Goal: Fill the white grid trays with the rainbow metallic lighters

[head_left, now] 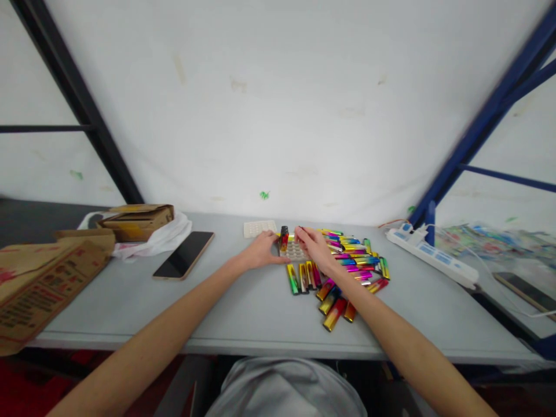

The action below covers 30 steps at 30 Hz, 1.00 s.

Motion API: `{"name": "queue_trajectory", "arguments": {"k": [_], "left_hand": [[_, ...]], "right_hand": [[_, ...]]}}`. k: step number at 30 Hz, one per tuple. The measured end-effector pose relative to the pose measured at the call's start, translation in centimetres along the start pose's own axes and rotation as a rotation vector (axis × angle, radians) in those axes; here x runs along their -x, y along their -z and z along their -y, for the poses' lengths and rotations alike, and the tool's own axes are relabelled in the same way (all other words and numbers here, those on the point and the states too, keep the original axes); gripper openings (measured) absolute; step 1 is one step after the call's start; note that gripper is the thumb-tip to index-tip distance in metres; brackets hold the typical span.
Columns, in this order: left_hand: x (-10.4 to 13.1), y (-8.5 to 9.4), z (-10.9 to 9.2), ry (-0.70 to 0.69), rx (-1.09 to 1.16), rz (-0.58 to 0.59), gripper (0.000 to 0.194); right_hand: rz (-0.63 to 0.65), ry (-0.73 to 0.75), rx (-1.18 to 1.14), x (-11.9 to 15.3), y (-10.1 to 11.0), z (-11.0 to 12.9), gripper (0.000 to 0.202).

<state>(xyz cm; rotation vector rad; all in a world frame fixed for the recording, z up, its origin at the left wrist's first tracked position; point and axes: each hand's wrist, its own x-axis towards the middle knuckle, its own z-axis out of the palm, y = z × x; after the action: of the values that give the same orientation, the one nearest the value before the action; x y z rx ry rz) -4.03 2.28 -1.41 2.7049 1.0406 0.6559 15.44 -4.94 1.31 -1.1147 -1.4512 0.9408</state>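
A small pale tray with rows of round holes (293, 251) lies on the table in front of me. My left hand (260, 250) grips its left end, thumb at the near side and fingers at the far side. Upright at that end stands a shiny red and gold lighter (284, 238) with a black top, close to the left fingertips. My right hand (313, 246) is over the tray's right part with its fingers pinched together; what is between them is hidden. Several metallic lighters (303, 277) lie in a row just below the tray.
A loose pile of colourful lighters (354, 260) spreads to the right, partly under my right forearm. Behind the tray lies a second pale tray (259, 228). At left are a phone (185, 255), a cardboard box (138, 223) and a carton (52, 278); at right, a power strip (434, 258).
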Motion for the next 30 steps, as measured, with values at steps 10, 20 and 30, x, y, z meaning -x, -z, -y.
{"name": "queue_trajectory", "arguments": {"k": [10, 20, 30], "left_hand": [[0.0, 0.2, -0.2, -0.008, 0.013, -0.007, 0.068], [0.0, 0.2, -0.1, -0.016, 0.013, 0.012, 0.069], [0.0, 0.0, 0.0, -0.029, -0.001, 0.021, 0.069]], "right_hand": [[-0.215, 0.175, 0.357, 0.2, -0.9, -1.3, 0.038], [-0.169, 0.275, 0.473, 0.1, -0.6, -0.9, 0.040], [-0.005, 0.399, 0.754, 0.0, 0.7, -0.8, 0.038]]}}
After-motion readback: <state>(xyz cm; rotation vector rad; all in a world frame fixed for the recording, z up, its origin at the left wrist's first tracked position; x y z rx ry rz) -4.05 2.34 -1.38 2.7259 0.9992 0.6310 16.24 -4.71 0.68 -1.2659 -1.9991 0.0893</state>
